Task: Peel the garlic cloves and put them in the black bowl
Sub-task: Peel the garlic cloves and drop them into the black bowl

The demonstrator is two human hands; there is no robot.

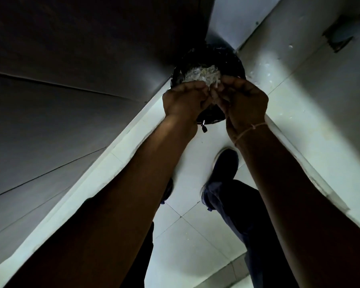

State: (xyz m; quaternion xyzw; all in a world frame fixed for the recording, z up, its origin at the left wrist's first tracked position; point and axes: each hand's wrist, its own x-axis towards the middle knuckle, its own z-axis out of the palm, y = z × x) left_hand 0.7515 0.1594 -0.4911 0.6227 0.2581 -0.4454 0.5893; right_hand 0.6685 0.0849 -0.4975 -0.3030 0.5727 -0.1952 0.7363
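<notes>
Both hands together over the black-lined bin (pixel 235 59) | left hand (pixel 182 100) and right hand (pixel 244 100) curled, fingertips meeting, pinching papery garlic skins (pixel 213 91) | pale flaky peel heap (pixel 200 74) inside the bin, just beyond my knuckles | thin thread bracelet (pixel 250 130) nearer me than the bin | smooth floor tiles (pixel 195 225) below.

**Both arms stretched forward, hands meeting fingertip to fingertip**

Both bare forearms reach forward and down from the bottom of the view, converging ahead of the body. The left hand (pixel 184 99) has its back to the camera, fingers curled inward toward the right. The right hand (pixel 244 101) mirrors it, fingers curled toward the left, a thin thread band round its wrist. The fingertips of both meet in a pinching grip on pale, papery scraps between them.
</notes>
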